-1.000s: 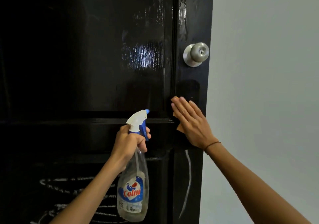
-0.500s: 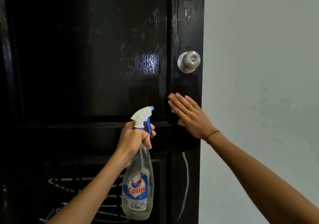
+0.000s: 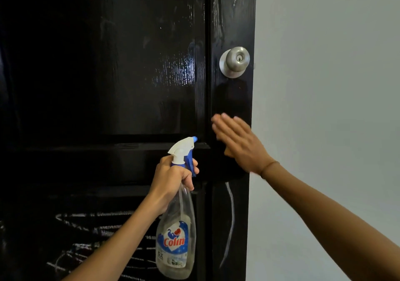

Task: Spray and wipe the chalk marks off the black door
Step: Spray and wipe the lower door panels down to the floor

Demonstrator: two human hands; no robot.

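The right hand (image 3: 238, 144) is pressing flat, fingers straight and together, against the black door (image 3: 108, 75) below the knob (image 3: 234, 61), with a tan cloth (image 3: 229, 151) peeking out beneath the palm; the left hand (image 3: 171, 179) is gripping the neck of the spray bottle (image 3: 176, 237), a finger curling round its trigger; chalk marks (image 3: 97, 226) are showing on the lower left panel, and a chalk line (image 3: 230, 222) is running down the right stile. The cloth is likely risking a slip from under the flat palm; wet streaks above may be smearing chalk rather than lifting it.

home: knobbed door (image 3: 108, 86), plain wall (image 3: 324, 86)
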